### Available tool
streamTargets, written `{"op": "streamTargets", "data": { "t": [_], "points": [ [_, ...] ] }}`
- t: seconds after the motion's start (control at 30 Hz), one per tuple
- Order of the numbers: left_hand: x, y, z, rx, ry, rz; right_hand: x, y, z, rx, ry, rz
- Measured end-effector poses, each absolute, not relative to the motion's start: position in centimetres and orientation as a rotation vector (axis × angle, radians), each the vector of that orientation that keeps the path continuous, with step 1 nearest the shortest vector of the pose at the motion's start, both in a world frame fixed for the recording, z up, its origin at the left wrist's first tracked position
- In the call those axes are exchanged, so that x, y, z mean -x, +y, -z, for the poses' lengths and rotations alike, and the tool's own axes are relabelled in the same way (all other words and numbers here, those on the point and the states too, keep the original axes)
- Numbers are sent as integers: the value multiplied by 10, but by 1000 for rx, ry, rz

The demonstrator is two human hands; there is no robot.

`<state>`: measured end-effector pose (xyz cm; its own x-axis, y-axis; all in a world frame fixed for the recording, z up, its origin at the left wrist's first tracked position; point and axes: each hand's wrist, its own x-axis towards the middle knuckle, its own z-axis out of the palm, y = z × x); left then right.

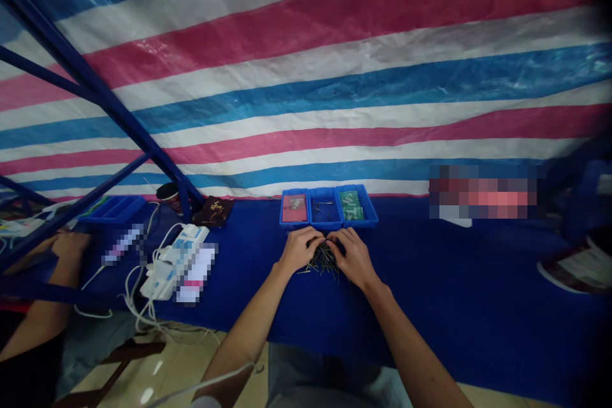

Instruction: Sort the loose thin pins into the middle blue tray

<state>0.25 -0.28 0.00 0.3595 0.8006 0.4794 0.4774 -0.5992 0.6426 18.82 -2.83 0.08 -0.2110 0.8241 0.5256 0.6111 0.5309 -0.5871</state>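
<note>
Over a small pile of thin metal pins that look like screws or nails (324,262), my two hands come together at the fingertips. My left hand (301,250) is closed in a pinch on the pile's left side. From the right, my right hand (354,257) is closed the same way, its fingertips close to the left ones. What the fingers hold is too small and hidden to make out. Just beyond the hands stands a blue three-part tray (308,225). Its left part holds a pink item (293,209), its middle several thin metal pieces (324,210), its right green-and-white pieces (352,205).
White power strips (174,261) with tangled cables lie left, beside a blurred-out phone-like item (197,273). A brown packet (214,211) and dark cup (169,196) stand behind. Blue metal bars (129,121) cross the left, where another person's hand (71,245) rests. Striped sheeting (306,89) hangs behind.
</note>
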Motion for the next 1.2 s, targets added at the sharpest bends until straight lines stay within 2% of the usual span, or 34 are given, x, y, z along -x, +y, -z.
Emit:
{"op": "streamTargets", "data": {
  "t": [1.2],
  "points": [
    [-1,-1,3,-2261,1109,-1077,-191,-30,3,1200,-1877,-331]
  ]
}}
